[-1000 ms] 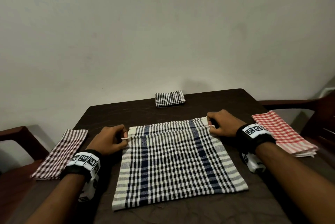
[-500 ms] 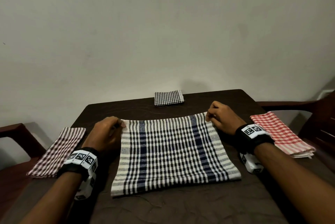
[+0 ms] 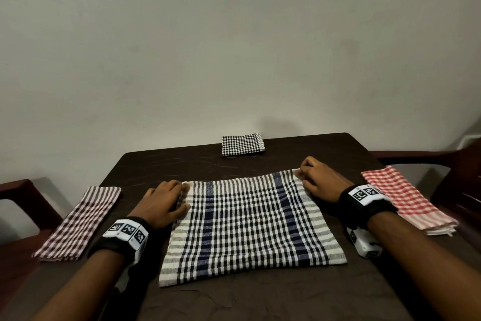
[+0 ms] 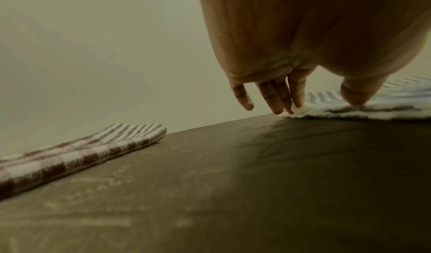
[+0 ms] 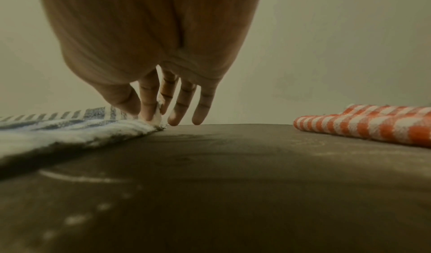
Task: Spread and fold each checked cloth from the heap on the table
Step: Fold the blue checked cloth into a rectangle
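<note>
A brown cloth (image 3: 78, 221), checked and folded long and narrow, lies at the table's (image 3: 260, 294) left edge, with a dark chair arm (image 3: 23, 188) beyond it. The same cloth (image 4: 77, 152) shows in the left wrist view, lying flat and well apart from the hand.

The left hand (image 3: 162, 203) rests at the far left corner of the blue cloth (image 3: 247, 224). Its fingers (image 4: 277, 98) are nearly straight and close together, tips touching the corner's white edge, while the thumb presses down on the cloth (image 4: 363, 107) beside them.

The blue cloth lies spread flat in the middle of the table, between the two hands. Behind it, near the far edge and the wall (image 3: 234, 47), sits a small black cloth (image 3: 242, 144), folded.

The right hand (image 3: 321, 180) is at the far right corner. Its thumb and first fingers (image 5: 149, 98) pinch a small tuft of the corner (image 5: 156, 118); the other two fingers hang loose, just above the table.

Further right, a red cloth (image 3: 406, 201) lies folded in a stack by the table's right edge, near another chair (image 3: 458, 172).
</note>
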